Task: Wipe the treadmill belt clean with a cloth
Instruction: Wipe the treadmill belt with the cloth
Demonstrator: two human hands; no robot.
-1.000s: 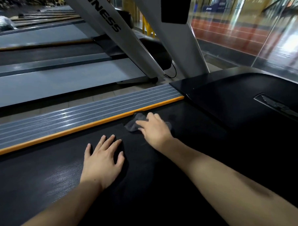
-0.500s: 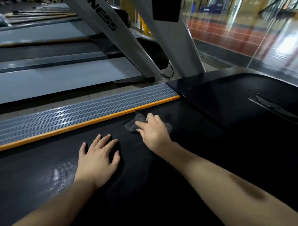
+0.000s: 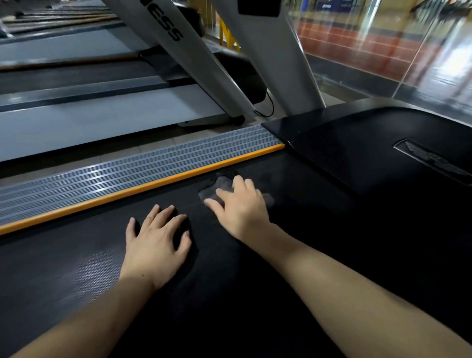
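The black treadmill belt (image 3: 71,274) fills the lower part of the head view. A small grey cloth (image 3: 215,190) lies on the belt near its front end, close to the orange edge strip. My right hand (image 3: 240,207) presses flat on the cloth with straight fingers, covering most of it. My left hand (image 3: 156,245) rests flat on the bare belt just behind and to the left, fingers spread.
An orange strip (image 3: 137,189) and a ribbed grey side rail (image 3: 94,178) run along the belt's left side. The black motor cover (image 3: 365,157) rises just ahead of the cloth. White uprights (image 3: 278,59) and neighbouring treadmills (image 3: 69,125) stand to the left; glass panels (image 3: 397,50) at right.
Both hands stay flat on the belt, the right one on the cloth. The view has shifted slightly; the left hand's fingers have spread a little.
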